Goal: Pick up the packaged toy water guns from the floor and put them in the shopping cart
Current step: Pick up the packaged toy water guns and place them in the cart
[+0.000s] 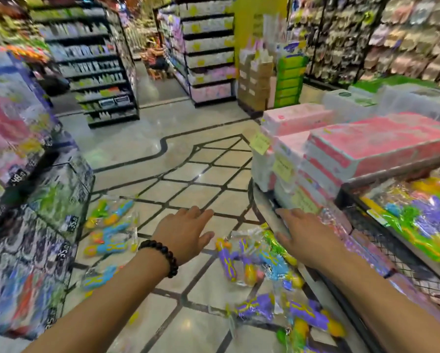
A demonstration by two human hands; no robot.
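Several packaged toy water guns lie on the tiled floor. A blue and yellow group (111, 225) sits at the left by the wire bins. A purple and yellow pack (236, 261) lies in the middle, and more purple packs (290, 312) lie nearer me at the lower right. My left hand (185, 233), with a dark bead bracelet on the wrist, hovers over the floor, fingers apart and empty. My right hand (305, 238) reaches out above the packs beside the display's edge, also empty. A black wire basket (382, 240) at the right holds green and purple water gun packs (422, 220).
Wire bins (43, 225) of packaged toys stand at the left with price tags. A display of pink boxes (366, 149) rises at the right. Shelving aisles (99, 64) stand ahead, and a person (155, 57) crouches far down the aisle.
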